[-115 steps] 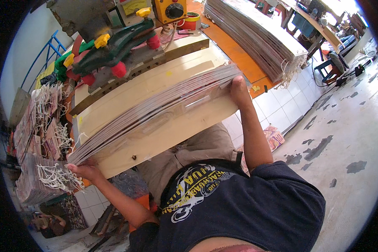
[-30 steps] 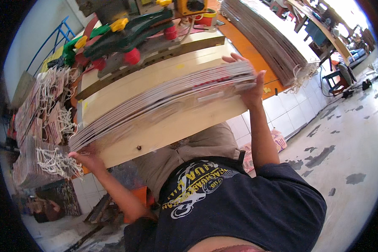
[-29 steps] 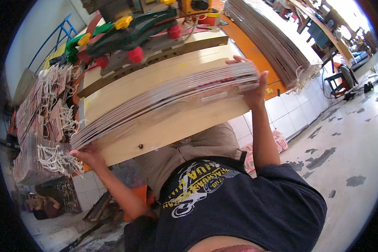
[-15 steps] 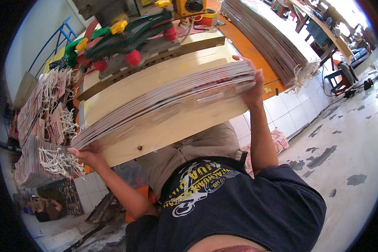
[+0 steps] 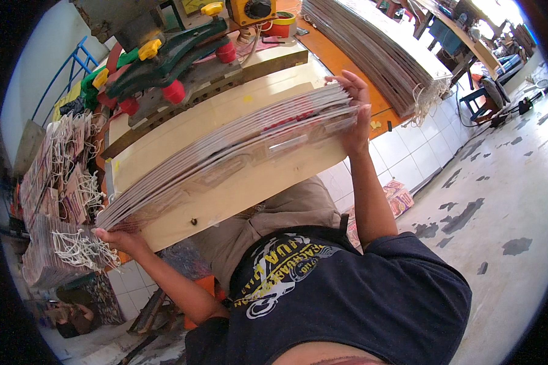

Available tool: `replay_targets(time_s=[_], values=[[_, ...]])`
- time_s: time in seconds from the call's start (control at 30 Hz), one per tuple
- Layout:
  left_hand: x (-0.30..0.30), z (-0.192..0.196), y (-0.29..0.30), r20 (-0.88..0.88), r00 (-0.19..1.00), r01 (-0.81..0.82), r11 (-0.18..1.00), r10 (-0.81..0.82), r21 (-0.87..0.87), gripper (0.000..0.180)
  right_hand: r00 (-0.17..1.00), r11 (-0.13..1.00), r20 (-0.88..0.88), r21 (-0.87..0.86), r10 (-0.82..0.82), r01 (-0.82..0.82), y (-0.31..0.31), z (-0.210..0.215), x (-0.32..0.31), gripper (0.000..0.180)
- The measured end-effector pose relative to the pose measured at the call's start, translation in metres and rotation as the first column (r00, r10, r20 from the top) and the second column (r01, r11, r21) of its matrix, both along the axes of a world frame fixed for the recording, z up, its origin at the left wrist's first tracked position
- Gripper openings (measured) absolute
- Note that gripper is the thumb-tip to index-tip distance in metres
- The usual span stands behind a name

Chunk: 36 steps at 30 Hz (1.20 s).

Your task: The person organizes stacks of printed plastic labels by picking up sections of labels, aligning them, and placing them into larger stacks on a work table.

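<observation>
1. Left hand (image 5: 123,241) and right hand (image 5: 357,125) support a long stack of plastic sheets (image 5: 225,141), one at either end. The left grips the near left corner, thumb showing, fingers hidden beneath. The right is loosely spread open against the opposite end, fingers extended.

2. The stack slants across a cream board (image 5: 286,173), its layered edges bowed and slightly fanned at the right end. Holding both ends probably keeps the loose layers together and stops the length from sagging.

3. Just beyond the stack is a machine with a dark green frame (image 5: 176,67), yellow knobs and red caps. Behind that, a yellow box (image 5: 249,13) carries a black dial.

4. Right of and beyond the stack, a second long pile (image 5: 371,52) lies on the orange tabletop (image 5: 326,48), presumably set aside to leave working room.

5. Left of the stack, printed bundles (image 5: 45,255) sit with white cords (image 5: 79,248) hanging loose.

6. Writing: red print along the stack's edges is too compressed to read. Nearer the wearer than the stack, a dark T-shirt (image 5: 359,286) bears white and yellow lettering.
</observation>
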<state>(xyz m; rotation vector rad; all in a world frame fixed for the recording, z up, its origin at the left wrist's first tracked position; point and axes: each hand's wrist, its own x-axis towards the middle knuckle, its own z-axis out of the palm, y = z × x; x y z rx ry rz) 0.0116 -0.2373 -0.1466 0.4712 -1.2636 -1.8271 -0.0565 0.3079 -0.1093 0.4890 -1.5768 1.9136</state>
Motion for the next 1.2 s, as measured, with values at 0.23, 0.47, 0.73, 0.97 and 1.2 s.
replay_targets(time_s=[0.23, 0.47, 0.73, 0.97, 1.2], values=[[0.005, 0.015, 0.016, 0.067, 0.995, 0.071, 0.997, -0.072, 0.021, 0.095, 0.894, 0.917, -0.278, 0.092, -0.350, 0.388, 0.001, -0.007, 0.005, 0.059], [0.004, 0.013, 0.015, 0.087, 0.996, 0.031, 0.999, -0.027, -0.042, 0.096, 0.871, 0.903, -0.338, 0.113, -0.358, 0.415, -0.002, -0.008, 0.006, 0.049], [0.001, 0.005, 0.004, 0.076, 0.997, 0.031, 1.000, -0.031, -0.003, 0.095, 0.808, 0.841, -0.397, 0.141, -0.436, 0.523, -0.002, -0.010, 0.007, 0.041], [0.001, 0.005, 0.002, 0.053, 0.997, 0.063, 0.996, -0.060, -0.057, 0.094, 0.806, 0.840, -0.403, 0.144, -0.433, 0.523, -0.001, -0.010, 0.009, 0.037], [0.004, 0.013, 0.015, 0.064, 0.997, 0.052, 0.997, -0.048, -0.055, 0.096, 0.764, 0.805, -0.441, 0.140, -0.471, 0.577, -0.001, -0.011, 0.009, 0.035]])
